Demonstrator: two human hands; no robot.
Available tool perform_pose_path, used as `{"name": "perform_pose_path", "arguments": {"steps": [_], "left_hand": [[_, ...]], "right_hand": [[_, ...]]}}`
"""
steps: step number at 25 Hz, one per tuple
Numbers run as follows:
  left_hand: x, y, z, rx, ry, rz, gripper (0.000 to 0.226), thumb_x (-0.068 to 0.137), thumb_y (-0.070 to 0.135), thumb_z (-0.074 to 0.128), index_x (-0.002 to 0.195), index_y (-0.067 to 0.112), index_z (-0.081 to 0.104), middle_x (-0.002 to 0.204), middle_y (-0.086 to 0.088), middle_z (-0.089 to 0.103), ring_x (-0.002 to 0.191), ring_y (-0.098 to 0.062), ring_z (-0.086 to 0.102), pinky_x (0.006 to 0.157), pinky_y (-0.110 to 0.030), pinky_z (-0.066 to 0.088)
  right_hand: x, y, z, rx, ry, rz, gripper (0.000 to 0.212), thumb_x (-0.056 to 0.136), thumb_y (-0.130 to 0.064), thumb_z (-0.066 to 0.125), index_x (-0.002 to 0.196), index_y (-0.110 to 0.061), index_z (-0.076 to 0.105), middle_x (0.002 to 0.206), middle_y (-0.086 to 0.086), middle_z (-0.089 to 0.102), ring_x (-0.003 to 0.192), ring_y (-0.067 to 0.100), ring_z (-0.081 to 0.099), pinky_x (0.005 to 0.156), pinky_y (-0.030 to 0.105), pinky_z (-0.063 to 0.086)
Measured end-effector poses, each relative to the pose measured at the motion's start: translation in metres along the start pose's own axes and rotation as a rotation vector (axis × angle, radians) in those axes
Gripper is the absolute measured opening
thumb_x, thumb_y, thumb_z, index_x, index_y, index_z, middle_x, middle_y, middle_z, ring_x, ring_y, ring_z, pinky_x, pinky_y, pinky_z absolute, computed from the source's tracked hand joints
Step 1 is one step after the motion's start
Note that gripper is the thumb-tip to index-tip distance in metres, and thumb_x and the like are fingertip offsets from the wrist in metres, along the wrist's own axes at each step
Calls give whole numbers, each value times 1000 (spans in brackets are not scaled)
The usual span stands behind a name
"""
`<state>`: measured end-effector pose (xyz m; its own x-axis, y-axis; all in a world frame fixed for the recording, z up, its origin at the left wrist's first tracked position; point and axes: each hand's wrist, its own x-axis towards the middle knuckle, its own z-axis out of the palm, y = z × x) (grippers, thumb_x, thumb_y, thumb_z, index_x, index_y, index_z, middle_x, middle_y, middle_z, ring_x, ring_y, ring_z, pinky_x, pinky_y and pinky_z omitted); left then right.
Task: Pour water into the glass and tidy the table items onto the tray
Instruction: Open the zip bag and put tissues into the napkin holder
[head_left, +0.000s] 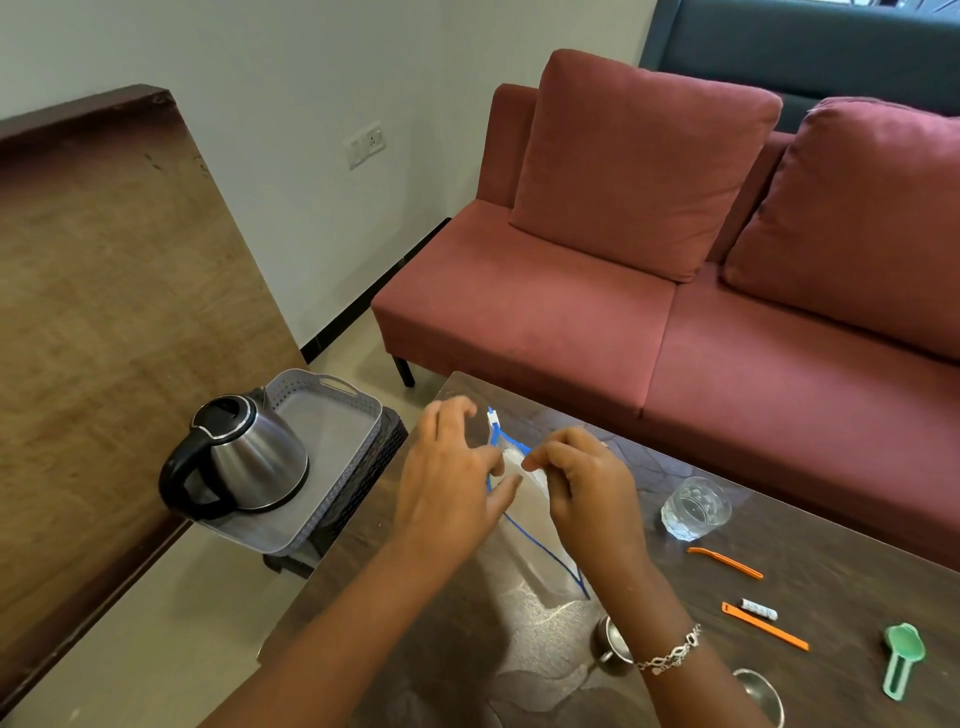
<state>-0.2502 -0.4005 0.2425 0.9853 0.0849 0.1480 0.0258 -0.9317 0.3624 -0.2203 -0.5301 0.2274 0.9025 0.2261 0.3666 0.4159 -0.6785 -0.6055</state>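
A clear zip bag with a blue seal stands on the dark table. My left hand and my right hand each pinch its top edge from either side. To the right of my right hand stands a clear glass with water in it. A grey tray rests on a low stool left of the table, and a steel kettle with a black handle stands in it.
On the table's right part lie two orange sticks, a small white tube and a green scoop. A steel cup and a steel rim sit near my right wrist. A red sofa stands behind.
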Motion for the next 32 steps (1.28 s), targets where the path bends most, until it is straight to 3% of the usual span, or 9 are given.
{"name": "perform_pose_path", "arguments": {"steps": [2,4,5,8,10,13,18,23,32], "left_hand": [[4,-1,0,100,18,146,6,75,23,71,80,20,68,150,-13,28,142,-33,16,100,-48,37],[8,-4,2,139,-116,202,22,82,13,60,102,24,63,157,-2,7,145,-23,-9,109,-54,18],[10,-7,3,106,-157,204,31,84,10,56,111,24,59,156,2,13,145,-17,-9,111,-53,15],[11,-12,5,-5,-57,271,40,72,4,58,109,19,62,121,2,55,134,-15,35,93,-46,37],[11,-13,8,-35,18,267,38,63,7,59,99,16,66,101,1,61,110,-17,52,73,-37,44],[15,-14,10,-89,54,230,40,64,11,54,103,11,64,101,-3,61,99,-20,49,67,-37,51],[14,-11,6,-110,-15,115,42,79,14,52,121,11,55,118,-3,53,112,-22,42,85,-34,47],[13,-5,2,-75,-53,72,45,87,20,50,131,19,44,128,5,42,117,-13,33,77,-19,35],[4,1,4,-103,-69,114,44,85,18,51,129,20,45,129,7,42,118,-12,34,75,-16,30]], "right_hand": [[0,0,0,12,-20,-58,20,73,-10,51,69,-9,71,72,4,65,61,16,59,55,4,30],[2,3,-3,14,-19,-115,31,77,-22,44,71,-9,71,73,4,66,63,17,60,53,5,31],[3,7,-4,15,-12,-128,36,77,-24,40,72,-9,71,74,4,66,64,17,61,52,8,34],[8,17,-7,-18,23,-147,35,79,-22,39,74,-10,71,77,2,66,66,18,61,57,14,39],[8,22,-10,-76,38,-153,29,80,-20,45,75,-10,72,78,2,65,67,20,61,57,19,43],[5,29,-9,-172,51,-164,10,74,-5,65,77,-10,73,86,8,66,74,27,63,53,30,50],[2,17,-6,-238,135,-191,11,67,2,74,75,-6,71,100,16,64,100,24,45,63,39,54],[-5,-3,-5,-187,205,-284,7,70,-4,66,74,-8,71,77,6,64,76,17,50,52,25,46],[0,-10,16,-392,-56,-115,31,45,-8,88,61,-13,61,42,-3,55,31,12,46,33,18,22]]}}
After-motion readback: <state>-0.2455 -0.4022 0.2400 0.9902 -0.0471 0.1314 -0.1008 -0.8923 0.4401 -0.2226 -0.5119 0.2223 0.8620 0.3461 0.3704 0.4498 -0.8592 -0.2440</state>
